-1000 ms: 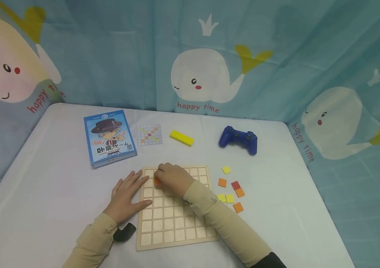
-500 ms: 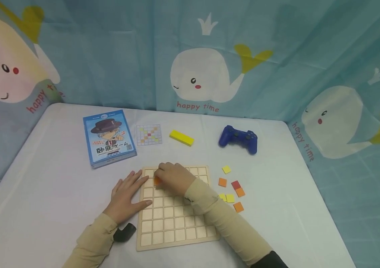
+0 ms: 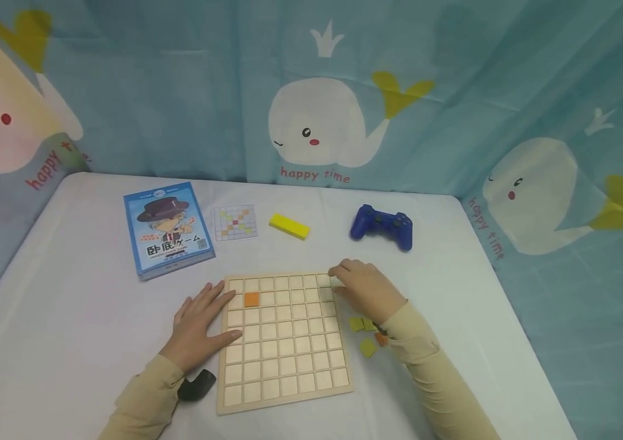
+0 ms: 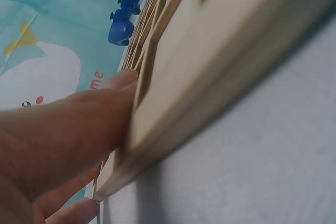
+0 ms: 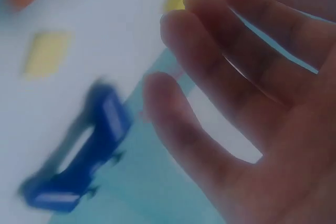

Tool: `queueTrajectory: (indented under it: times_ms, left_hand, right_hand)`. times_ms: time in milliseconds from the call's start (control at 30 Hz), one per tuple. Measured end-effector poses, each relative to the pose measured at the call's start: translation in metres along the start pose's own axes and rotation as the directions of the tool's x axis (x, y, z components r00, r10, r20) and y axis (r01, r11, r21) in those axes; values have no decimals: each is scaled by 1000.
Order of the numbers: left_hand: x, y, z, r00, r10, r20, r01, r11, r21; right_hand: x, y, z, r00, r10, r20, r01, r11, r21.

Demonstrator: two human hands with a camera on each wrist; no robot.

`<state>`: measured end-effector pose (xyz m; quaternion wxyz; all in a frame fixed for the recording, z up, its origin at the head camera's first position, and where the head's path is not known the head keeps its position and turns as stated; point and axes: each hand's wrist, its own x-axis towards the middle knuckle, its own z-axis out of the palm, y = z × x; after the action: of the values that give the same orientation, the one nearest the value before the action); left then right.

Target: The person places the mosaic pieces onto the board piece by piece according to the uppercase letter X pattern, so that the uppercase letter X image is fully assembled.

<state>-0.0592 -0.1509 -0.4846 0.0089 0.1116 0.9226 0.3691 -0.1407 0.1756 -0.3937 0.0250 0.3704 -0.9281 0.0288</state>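
Observation:
A wooden grid board lies on the white table, with one orange tile in a cell near its upper left. My left hand rests on the board's left edge, fingers spread; the left wrist view shows the thumb lying over the rim. Above the board's upper right corner is my right hand, and the right wrist view shows its fingers apart and holding nothing. Loose yellow tiles and an orange tile lie right of the board, some hidden under the right hand and forearm.
Behind the board stand a blue game box, a printed colour-grid card, a yellow block and a blue game controller. A whale-print curtain hangs at the table's back edge. A black object is at the left wrist.
My right hand has let go of the orange tile, leaving it in its cell, and has moved right to the board's edge by the loose tiles. The left hand stays on the board.

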Motion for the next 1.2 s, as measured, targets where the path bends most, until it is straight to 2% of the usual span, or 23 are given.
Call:
queueTrajectory:
  times_ms: [200,400,500,600,733,867,1033,1200]
  left_hand:
    - [0,0,-1,1000,-9,0,9,1000,3]
    - [0,2,-1,1000,-2,-2,2,1000,4]
    - [0,2,-1,1000,-1,0,1,1000,6]
    - [0,1,-1,1000,-1,-3,1,1000,4]
    - [0,0,0,1000,3,-8,-3,1000,0]
    - [0,-1,0,1000,9,-14,-9,1000,1]
    - [1,-1,-1,1000,10,-15,-10,1000,8]
    - [1,0,-1,1000,4,-11,-4,1000,6]
  right_hand:
    - [-36,27,8,993,118,20,-119,991,65]
    - [-66,45,22,974,224,42,-226,970,86]
    - [-74,48,24,958,277,76,-283,954,100]
    - [-80,49,24,929,347,127,-359,928,99]
    - [-89,48,25,903,399,162,-416,905,88]
    - [-95,49,29,903,397,165,-415,905,92]
    - [-97,49,32,913,378,155,-394,915,89]
    - [-97,48,32,908,389,156,-404,911,82]
